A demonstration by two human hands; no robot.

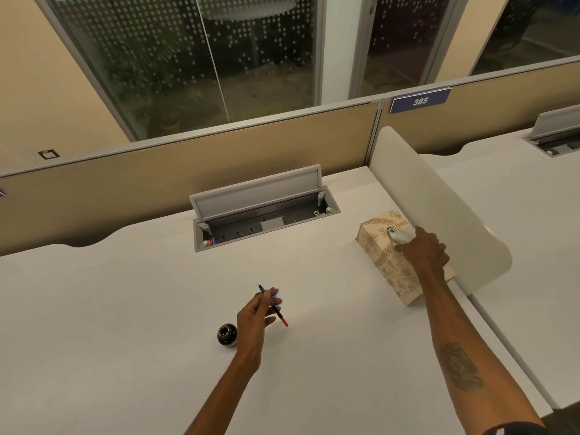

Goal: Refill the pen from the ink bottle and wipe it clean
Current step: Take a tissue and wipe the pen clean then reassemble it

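Observation:
My left hand (pixel 255 318) holds a thin pen (pixel 280 313) above the white desk, dark tip pointing away, red end toward me. A small round ink bottle (pixel 227 335) stands open on the desk just left of that hand. My right hand (pixel 423 251) reaches over a beige patterned tissue box (pixel 381 260) at the right and pinches a white tissue (pixel 405 235) sticking out of its slot.
An open grey cable box (pixel 266 211) with sockets is sunk into the white desk (pixel 125 309) at the back. A curved white divider (pixel 439 208) stands right behind the tissue box. A tan partition (pixel 157 180) runs along the far edge.

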